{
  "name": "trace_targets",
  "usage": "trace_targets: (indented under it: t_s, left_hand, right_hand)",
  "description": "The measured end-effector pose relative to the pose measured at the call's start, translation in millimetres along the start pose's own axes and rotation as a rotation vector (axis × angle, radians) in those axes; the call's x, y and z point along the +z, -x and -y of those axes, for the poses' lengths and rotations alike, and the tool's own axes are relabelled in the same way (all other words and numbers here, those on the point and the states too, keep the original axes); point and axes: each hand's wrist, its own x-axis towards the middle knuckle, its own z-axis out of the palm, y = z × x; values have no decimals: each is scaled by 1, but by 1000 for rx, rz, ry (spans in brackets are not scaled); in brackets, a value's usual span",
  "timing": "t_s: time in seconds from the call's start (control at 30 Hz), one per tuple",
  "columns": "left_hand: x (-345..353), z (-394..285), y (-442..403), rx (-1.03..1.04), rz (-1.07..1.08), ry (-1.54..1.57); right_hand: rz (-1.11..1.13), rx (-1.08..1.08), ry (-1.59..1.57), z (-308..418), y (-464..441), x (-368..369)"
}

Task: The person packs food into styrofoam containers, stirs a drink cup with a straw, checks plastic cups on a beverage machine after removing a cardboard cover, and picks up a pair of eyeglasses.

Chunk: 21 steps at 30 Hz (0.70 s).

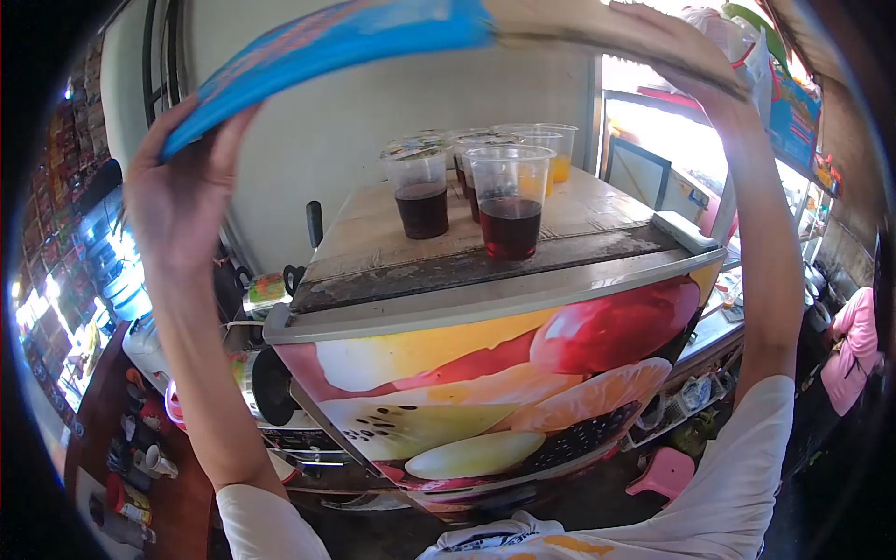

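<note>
Both my hands are raised and hold a long flat cardboard piece [597,33], part bright blue with print and part plain brown, its upper edge cut off by the frame. My left hand [191,177] grips the blue end between thumb and fingers. At the brown end, my right hand [691,56] is wrapped on the edge, partly out of view and blurred. Below stand several clear plastic cups. The front cup [509,210] and a cup with a printed lid film [420,196] contain dark red drink. Behind them, another cup [560,154] holds orange drink.
The cups stand on a cardboard-covered top [364,243] of a box with a fruit-print front [504,392]. A machine with a film roll [266,294] is at left. A pink stool [661,474] is low at right, near a person's pink sleeve [851,345].
</note>
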Motion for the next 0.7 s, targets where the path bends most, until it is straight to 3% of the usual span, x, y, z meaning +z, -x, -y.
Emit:
trace_targets:
  t_s: [0.13,0.17,0.2,0.3,0.4,0.5,0.7]
  left_hand:
    - [-23,-70,18,13,99,124]
    - [-25,-86,27,19,119,166]
    - [-28,-101,36,26,141,206]
    - [-43,-138,62,82,143,230]
    - [-51,-158,87,144,69,191]
    - [-73,-181,109,223,46,124]
    - [-121,-219,141,318,21,59]
  right_hand:
    - [89,42,-752,39,-63,62]
    - [53,206,-725,43,-72,77]
    - [17,368,-694,46,-79,91]
    - [474,131,176,40,-80,138]
    - [674,-45,415,33,-69,186]
    - [694,-106,643,32,-64,203]
    - [684,-92,648,39,-58,205]
